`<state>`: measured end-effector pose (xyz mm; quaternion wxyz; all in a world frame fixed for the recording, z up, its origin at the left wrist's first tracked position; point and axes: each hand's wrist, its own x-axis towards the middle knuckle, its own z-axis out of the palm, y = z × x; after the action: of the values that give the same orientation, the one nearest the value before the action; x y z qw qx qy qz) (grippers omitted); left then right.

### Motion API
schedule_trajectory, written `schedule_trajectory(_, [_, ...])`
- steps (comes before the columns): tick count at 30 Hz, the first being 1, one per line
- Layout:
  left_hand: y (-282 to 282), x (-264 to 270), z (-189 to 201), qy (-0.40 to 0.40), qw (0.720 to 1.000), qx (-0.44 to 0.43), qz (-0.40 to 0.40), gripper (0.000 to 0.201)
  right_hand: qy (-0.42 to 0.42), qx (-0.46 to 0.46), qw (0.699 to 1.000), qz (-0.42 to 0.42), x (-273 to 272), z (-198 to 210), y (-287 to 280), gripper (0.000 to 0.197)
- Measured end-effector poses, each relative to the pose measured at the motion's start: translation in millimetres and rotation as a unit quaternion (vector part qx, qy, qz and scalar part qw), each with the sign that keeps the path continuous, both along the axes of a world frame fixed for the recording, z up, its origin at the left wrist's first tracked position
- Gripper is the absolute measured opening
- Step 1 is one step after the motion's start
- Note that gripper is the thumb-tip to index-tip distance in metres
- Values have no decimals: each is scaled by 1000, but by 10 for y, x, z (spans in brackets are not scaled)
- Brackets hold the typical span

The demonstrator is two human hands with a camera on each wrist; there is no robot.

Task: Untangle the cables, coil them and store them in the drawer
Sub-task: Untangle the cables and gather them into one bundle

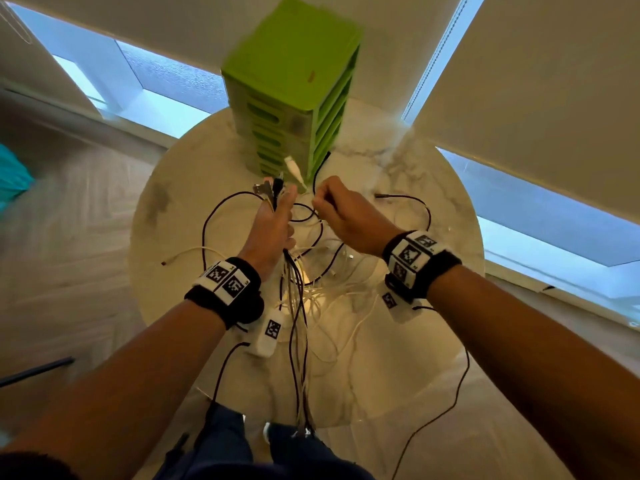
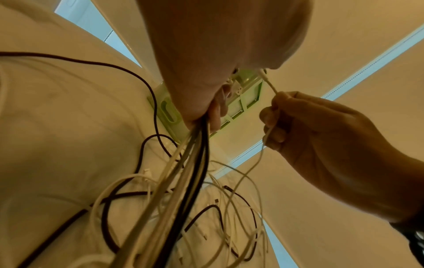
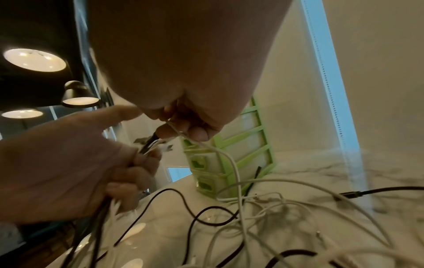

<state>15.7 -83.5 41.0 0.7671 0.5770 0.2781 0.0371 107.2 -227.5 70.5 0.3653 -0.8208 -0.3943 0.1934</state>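
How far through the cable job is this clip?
Early. Done: nothing coiled or stored; the green plastic drawer tower looks shut. In hand: left hand grips a bundle of black and white cables; right hand pinches one thin white cable. Left: loose tangle on the round marble table.

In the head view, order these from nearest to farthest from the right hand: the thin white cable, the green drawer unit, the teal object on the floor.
1. Thin white cable: pinched in the right hand.
2. Green drawer unit: just beyond the hand, at the table's back.
3. Teal object: far left, on the floor.
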Motion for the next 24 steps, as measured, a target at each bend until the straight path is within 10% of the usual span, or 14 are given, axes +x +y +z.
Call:
schedule_trajectory(8, [57, -138, 97, 24, 998, 59, -19, 26, -15, -37, 999, 36, -328, -274, 96, 24])
schedule_trajectory(17, [380, -216, 363, -21, 997, 26, 67, 30, 60, -287, 951, 99, -206, -664, -633, 20])
schedule_trajectory(24, [419, -284, 518, -23, 998, 9, 50, 36, 20, -179, 984, 8, 1, -250, -645, 30])
